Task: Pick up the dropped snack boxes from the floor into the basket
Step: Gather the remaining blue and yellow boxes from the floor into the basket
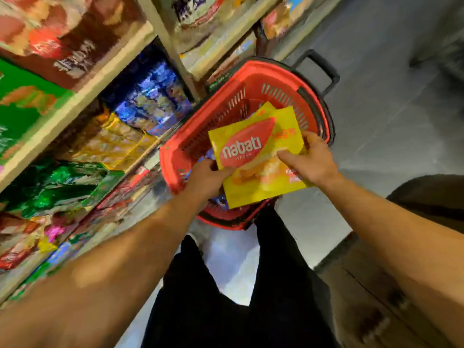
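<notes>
Both hands pinch the yellow snack box [258,156] over the red basket [251,81] — left hand [208,177] at its near-left corner; right hand [311,159] on its right edge (long axis roughly toward the basket's far rim) — the opening lies directly beneath.

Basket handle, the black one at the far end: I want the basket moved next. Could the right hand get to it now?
Probably not yet: the right hand grips the yellow snack box over the red basket; the black handle lies unobstructed beyond.

Grey floor [391,126], red basket [175,156] standing on it, beside stocked shelves [82,101]
</notes>
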Demonstrator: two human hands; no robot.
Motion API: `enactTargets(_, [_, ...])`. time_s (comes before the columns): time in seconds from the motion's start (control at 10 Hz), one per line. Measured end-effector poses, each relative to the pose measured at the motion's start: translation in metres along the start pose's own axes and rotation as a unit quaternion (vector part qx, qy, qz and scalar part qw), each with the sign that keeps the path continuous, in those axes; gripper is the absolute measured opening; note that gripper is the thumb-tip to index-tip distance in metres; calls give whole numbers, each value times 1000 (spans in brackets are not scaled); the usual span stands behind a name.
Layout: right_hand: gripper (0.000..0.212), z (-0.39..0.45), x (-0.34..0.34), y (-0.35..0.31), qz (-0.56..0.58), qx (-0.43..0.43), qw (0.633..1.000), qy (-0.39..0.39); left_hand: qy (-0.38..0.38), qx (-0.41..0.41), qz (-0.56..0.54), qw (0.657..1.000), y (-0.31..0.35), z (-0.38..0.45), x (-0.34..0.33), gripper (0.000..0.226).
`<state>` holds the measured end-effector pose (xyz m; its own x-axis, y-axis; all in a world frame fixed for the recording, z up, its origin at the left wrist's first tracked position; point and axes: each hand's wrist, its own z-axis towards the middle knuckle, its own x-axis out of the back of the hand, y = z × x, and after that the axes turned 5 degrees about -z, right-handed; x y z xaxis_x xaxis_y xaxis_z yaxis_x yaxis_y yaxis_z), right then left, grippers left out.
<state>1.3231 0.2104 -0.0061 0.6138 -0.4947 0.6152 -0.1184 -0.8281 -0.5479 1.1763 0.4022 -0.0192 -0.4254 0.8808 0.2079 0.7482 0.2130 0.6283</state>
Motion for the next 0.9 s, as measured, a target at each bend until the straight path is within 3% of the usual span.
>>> enactTargets(0.1, [51, 54, 19, 10, -43, 7, 998, -35, 0, 55, -13, 998, 6, 42, -36, 23])
enactTargets(0.2, [31, 105, 17, 27, -29, -12, 997, -71, 10, 51, -33, 998, 3, 80, -67, 8])
enactTargets(0.4, [43, 210, -23, 60, -64, 18, 994, -84, 44, 111, -71, 990, -21, 165, -106, 37])
enactTargets(0.5, [43, 253, -41, 70, -99, 37, 991, -87, 33, 113, -64, 991, -36, 205, -122, 34])
enactTargets(0.6, [49, 287, -55, 83, -117, 47, 988, -85, 48, 113, -60, 991, -42, 235, -132, 48])
enactTargets(0.7, [65, 304, -68, 83, -125, 35, 986, -108, 34, 133, -44, 990, -43, 251, -142, 33])
enactTargets(0.8, [93, 311, -83, 95, -127, 89, 980, -125, 42, 109, -2, 993, -44, 253, -150, 11])
enactTargets(0.9, [115, 300, -86, 94, -171, 114, 968, -145, 36, 55, 57, 996, -40, 245, -155, 27])
